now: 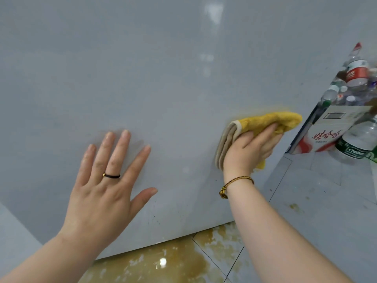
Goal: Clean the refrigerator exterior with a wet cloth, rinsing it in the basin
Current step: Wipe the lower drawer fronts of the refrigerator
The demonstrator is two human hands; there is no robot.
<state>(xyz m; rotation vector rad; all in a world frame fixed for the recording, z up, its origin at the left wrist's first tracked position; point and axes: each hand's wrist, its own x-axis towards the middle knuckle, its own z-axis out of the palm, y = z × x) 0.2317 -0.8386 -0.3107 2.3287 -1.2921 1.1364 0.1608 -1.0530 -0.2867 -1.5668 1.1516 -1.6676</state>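
Observation:
The pale grey side of the refrigerator fills most of the view. My right hand presses a folded yellow and beige cloth flat against its lower right part, close to the panel's right edge. My left hand rests flat on the panel lower left, fingers spread, a dark ring on one finger, holding nothing. The basin is out of view.
A cardboard box stuffed with plastic bottles stands on the tiled floor to the right of the refrigerator. Another bottle lies beside it. A yellow-brown wet stain spreads over the floor tiles below the panel's bottom edge.

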